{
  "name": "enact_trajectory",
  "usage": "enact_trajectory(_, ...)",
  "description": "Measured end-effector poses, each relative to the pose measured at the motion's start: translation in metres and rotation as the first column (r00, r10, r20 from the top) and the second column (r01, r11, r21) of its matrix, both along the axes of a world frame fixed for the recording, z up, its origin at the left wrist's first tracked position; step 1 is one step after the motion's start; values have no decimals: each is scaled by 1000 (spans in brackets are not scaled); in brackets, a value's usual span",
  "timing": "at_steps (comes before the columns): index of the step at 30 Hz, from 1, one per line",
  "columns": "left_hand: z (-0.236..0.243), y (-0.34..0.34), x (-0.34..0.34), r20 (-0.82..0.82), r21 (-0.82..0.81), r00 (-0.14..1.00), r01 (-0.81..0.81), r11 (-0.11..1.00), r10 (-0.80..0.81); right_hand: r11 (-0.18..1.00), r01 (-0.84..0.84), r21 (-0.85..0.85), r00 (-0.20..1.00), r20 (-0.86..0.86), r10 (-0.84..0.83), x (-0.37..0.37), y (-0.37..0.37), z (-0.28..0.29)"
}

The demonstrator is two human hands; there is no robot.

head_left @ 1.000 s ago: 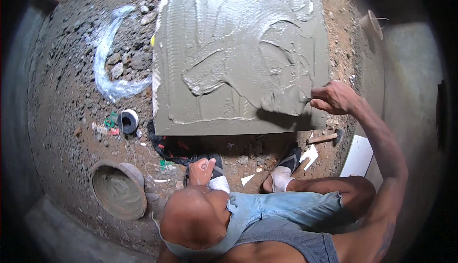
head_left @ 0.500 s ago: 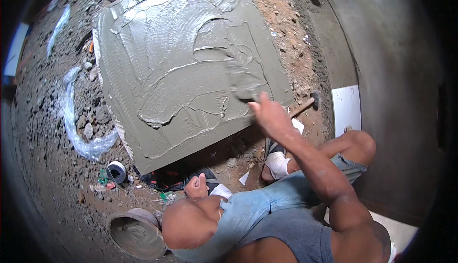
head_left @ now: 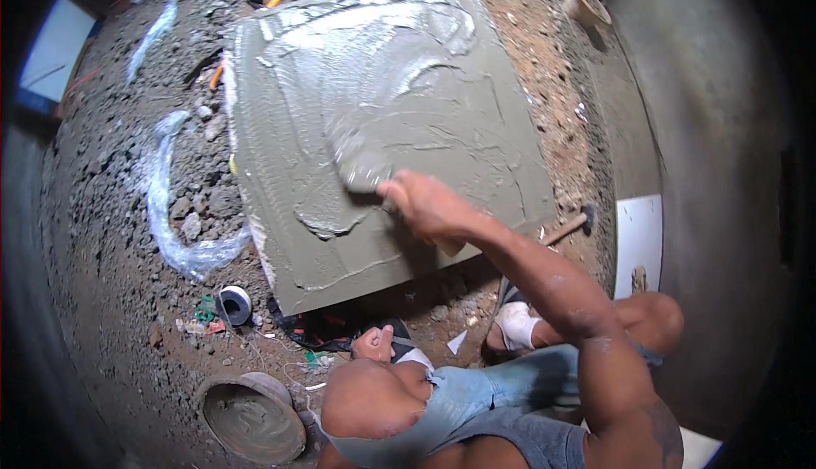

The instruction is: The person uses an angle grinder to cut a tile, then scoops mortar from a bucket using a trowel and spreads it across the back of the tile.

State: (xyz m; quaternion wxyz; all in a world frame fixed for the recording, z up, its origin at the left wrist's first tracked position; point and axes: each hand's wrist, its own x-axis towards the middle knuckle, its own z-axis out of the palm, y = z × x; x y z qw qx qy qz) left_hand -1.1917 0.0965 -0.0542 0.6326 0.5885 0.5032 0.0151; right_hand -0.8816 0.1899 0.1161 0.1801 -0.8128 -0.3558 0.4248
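My right hand grips a trowel, its blade smeared by motion and lying against wet grey mortar. The end of a pale handle shows below the fist. Under the blade is a large rectangular slab coated with this mortar, smooth in parts and ridged in others. Beyond my bent left knee, below the slab's near edge, my left hand is closed, fingers curled and thumb up. I see nothing in it, and its forearm is hidden behind the knee.
A mortar-smeared bucket stands at lower left, near a spool and loose wire. A hammer lies right of the slab. Clear plastic wrap lies on rubble at left. A second bucket and a white panel are along the right wall.
My right hand has swept the trowel leftward across the mortar, smoothing ridges in the middle. The view has shifted, so the slab appears lower and further right. My left hand stays closed near the knee.
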Motion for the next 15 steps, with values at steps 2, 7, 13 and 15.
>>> enact_trajectory(2, 1, 0, -1, 4, -3, 1000, -11, 1000, 11, 953, -301, 17, 934, 209, 291, -3, 14, 0)
enact_trajectory(7, 12, 3, 1, 37, -34, 998, -45, 998, 46, 961, -245, -132, 895, 350, 276, 96, 47, 13)
enact_trajectory(13, 17, 5, -1, 2, -56, 998, -64, 996, 64, 897, 437, 66, 890, 111, -442, 178, 57, 5)
enact_trajectory(15, 10, 6, -4, 16, -17, 998, -57, 998, 57, 806, 572, 153, 820, -142, -554, 166, 78, -9)
